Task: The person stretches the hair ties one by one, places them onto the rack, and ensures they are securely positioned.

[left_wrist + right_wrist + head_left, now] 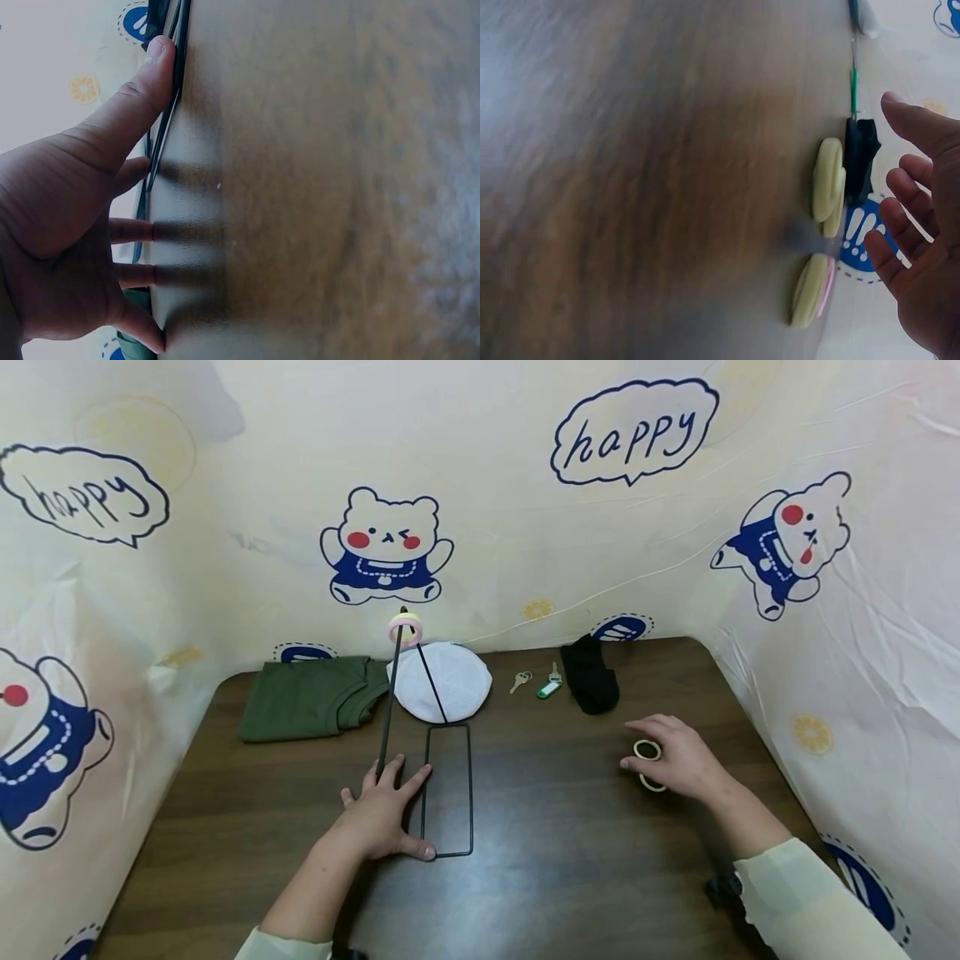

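Observation:
A black wire stand (pixel 471 793) has a rectangular base on the table and a slanting rod rising to a pink and pale yellow ring (pixel 406 630) at its top. My left hand (pixel 384 814) lies spread at the base, its thumb and fingertips at the wire; in the left wrist view the thumb overlaps the black wire (pixel 180 67). On the right, my right hand (pixel 678 760) is above pale yellow ring-shaped bands (pixel 651 785), its fingers loosely bent. The right wrist view shows yellow bands (pixel 827 184) and a yellow-and-pink pair (pixel 810 292) on the table, apart from the palm.
Along the table's back lie a folded green cloth (pixel 300 702), a round white cap-like item (pixel 457 681), keys (pixel 521 681), a key with a green tag (pixel 550 687) and a black folded cloth item (pixel 590 677). A printed cloth wall (pixel 495 527) surrounds the brown table (pixel 555 860).

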The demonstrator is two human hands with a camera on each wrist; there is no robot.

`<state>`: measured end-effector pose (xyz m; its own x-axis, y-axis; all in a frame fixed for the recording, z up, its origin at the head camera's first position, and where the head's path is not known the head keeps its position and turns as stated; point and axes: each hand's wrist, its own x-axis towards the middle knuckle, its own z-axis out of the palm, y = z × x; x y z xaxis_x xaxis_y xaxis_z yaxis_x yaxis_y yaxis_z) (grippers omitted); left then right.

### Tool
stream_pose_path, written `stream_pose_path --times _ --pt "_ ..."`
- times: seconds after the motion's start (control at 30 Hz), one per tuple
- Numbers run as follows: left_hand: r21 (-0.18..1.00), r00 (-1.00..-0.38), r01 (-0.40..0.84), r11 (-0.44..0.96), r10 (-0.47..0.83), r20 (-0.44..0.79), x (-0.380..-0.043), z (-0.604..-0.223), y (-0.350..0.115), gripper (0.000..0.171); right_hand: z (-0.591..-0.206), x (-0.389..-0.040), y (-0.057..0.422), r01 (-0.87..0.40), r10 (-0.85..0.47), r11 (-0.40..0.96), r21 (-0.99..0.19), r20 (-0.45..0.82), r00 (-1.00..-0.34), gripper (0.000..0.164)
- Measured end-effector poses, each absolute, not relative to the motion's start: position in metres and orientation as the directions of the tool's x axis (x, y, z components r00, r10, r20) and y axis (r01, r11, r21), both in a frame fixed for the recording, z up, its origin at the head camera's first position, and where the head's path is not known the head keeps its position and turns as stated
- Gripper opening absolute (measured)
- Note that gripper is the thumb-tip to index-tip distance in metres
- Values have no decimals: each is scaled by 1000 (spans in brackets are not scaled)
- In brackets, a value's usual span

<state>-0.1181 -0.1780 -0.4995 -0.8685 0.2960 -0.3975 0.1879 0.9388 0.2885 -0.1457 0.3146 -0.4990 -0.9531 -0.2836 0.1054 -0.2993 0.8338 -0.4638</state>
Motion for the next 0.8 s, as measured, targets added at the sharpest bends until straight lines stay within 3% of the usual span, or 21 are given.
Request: stream_pose_path --times 0.57,0.8 --pt "289 -871 183 940 291 -396 -118 -498 -178 131 -513 -149 336 -229 -239 890 -395 23 -971 57" --pt "290 -874 190 938 296 -385 -117 -499 -179 131 -513 -148 337 -208 -221 900 -383 11 -975 49"
